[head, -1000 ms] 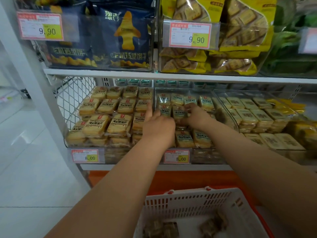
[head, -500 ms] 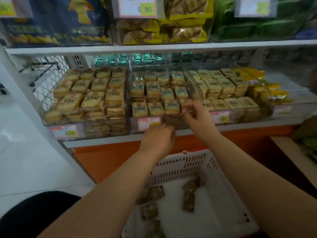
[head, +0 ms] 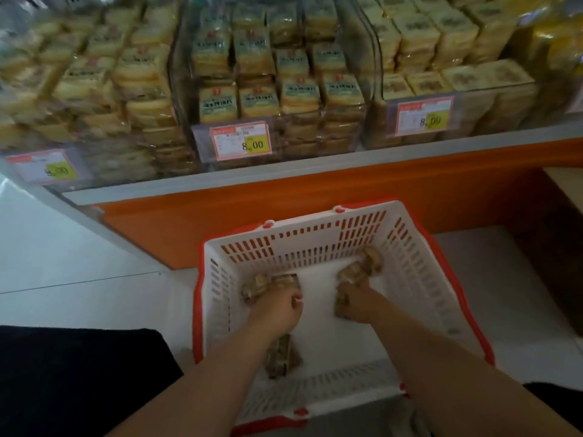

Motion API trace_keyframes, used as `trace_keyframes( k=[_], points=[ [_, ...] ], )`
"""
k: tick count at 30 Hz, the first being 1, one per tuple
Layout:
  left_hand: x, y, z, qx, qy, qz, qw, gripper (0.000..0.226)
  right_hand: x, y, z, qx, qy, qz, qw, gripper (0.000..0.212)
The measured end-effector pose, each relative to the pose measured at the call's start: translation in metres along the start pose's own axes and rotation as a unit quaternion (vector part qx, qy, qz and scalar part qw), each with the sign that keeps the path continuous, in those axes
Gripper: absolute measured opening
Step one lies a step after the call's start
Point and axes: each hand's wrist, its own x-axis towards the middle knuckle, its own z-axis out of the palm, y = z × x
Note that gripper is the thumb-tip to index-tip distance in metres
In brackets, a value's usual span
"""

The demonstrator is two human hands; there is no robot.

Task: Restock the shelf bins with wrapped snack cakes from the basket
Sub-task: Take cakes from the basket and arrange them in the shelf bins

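A white and red basket (head: pixel 419 279) sits on the floor in front of the shelf. Both my hands are down inside it. My left hand (head: pixel 277 310) grips wrapped snack cakes (head: pixel 268 283) at the basket's left middle. My right hand (head: pixel 355 302) grips other wrapped cakes (head: pixel 358 269) towards the back right. One more cake (head: pixel 280 357) lies under my left forearm. Above, the clear shelf bins hold rows of the same kind of cakes; the middle bin (head: pixel 277 89) is nearly full.
Price tags reading 8.00 (head: pixel 241 143) hang on the bin fronts. An orange base panel (head: pixel 315 190) runs under the shelf edge. White floor tiles (head: pixel 63 247) lie to the left. My dark trouser leg (head: pixel 79 373) fills the lower left.
Both hands have come down from the middle shelf bin into the basket and closed on cakes there. The view has tilted down towards the floor.
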Motion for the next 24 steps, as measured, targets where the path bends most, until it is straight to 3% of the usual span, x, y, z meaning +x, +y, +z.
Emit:
trace_keyframes(
  k=[2,6,8,9,11,12,13,15,17,20,24],
  points=[
    [0.006,-0.006,0.003,-0.022,-0.003,-0.017,1.000,0.029,0.015,-0.007,0.016,-0.002,-0.018,-0.015,1.000,0.070],
    [0.011,-0.015,0.010,-0.046,-0.004,-0.035,0.998,0.033,0.032,-0.016,0.029,-0.009,0.039,0.027,0.999,0.075],
    [0.014,-0.018,0.012,-0.078,0.003,-0.049,0.996,0.031,0.029,-0.023,0.024,0.146,0.055,0.036,0.987,0.051],
    [0.016,-0.018,0.010,-0.109,0.007,-0.063,0.992,0.030,0.026,-0.027,0.019,0.304,0.054,0.035,0.951,0.028],
    [0.017,-0.013,0.003,-0.204,0.021,-0.096,0.974,0.030,0.016,-0.032,0.007,0.578,-0.022,0.053,0.814,0.013],
    [0.016,-0.010,-0.002,-0.274,0.028,-0.116,0.954,0.032,0.010,-0.031,-0.001,0.657,-0.077,0.036,0.749,0.009],
    [0.015,-0.006,-0.007,-0.351,0.031,-0.135,0.926,0.033,0.004,-0.030,-0.007,0.710,-0.123,0.005,0.693,0.021],
    [0.010,0.002,-0.017,-0.476,0.031,-0.160,0.864,0.033,-0.006,-0.030,-0.017,0.741,-0.194,-0.090,0.637,0.052],
    [0.003,0.009,-0.027,-0.538,0.017,-0.162,0.827,0.031,-0.020,-0.035,-0.027,0.741,-0.233,-0.138,0.614,0.072],
    [-0.010,0.021,-0.044,-0.594,-0.025,-0.127,0.794,0.022,-0.042,-0.049,-0.045,0.711,-0.243,-0.183,0.634,0.066],
    [-0.029,0.039,-0.070,-0.581,-0.031,-0.061,0.811,0.040,-0.073,-0.070,-0.084,0.659,-0.249,-0.230,0.672,0.053]
  ],
)
